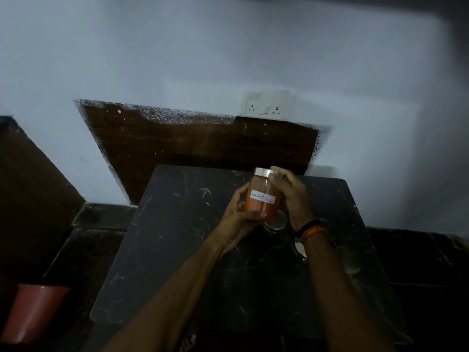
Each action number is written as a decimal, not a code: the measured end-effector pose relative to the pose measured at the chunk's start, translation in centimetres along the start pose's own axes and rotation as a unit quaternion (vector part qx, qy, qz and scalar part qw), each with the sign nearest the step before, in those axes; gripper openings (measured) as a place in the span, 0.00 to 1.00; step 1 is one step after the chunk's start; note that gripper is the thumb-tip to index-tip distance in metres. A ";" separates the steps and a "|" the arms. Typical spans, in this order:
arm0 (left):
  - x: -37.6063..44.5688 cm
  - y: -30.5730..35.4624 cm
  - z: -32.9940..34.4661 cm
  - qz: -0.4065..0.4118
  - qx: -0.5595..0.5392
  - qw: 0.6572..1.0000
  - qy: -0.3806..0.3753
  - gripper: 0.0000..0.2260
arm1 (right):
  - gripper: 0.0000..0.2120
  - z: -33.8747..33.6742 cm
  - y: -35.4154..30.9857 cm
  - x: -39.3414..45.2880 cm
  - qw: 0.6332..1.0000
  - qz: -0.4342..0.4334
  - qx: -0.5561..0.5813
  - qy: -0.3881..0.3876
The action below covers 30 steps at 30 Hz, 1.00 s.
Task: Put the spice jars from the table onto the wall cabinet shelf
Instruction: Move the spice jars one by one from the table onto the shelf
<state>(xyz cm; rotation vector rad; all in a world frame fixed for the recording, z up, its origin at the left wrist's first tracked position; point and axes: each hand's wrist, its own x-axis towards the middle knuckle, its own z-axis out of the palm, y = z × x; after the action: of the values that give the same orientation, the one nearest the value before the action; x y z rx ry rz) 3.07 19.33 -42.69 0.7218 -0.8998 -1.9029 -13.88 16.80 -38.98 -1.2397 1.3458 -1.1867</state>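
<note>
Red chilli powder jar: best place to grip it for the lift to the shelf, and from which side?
Grip the red chilli powder jar around its glass body, below the steel lid, coming from the side. It is upright and cylindrical; the left hand already wraps it low, while the right hand steadies it near the lid.

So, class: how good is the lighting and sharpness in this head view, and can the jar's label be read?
Head view: dim, dark at the corners, wide-angle bending of the table edges; the jar is fairly sharp, its handwritten label only partly legible; jar lids below the right hand are murky.
</note>
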 end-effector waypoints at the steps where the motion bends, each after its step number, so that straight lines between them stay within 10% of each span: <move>1: 0.4 0.7 0.3 0.010 -0.006 1.000 -0.007 0.37 | 0.26 -0.3 -1.0 0.5 1.000 -0.013 0.003 -0.005; 30: 8.9 27.3 15.3 0.252 0.124 0.955 -0.100 0.37 | 0.15 -5.3 -32.7 8.5 0.945 -0.319 -0.041 0.052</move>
<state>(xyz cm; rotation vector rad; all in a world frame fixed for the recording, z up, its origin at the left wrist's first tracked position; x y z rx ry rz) 0.23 6.56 -12.88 0.3901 -1.3270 -1.4366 -16.24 7.75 -6.08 -1.7716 1.0989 -1.6687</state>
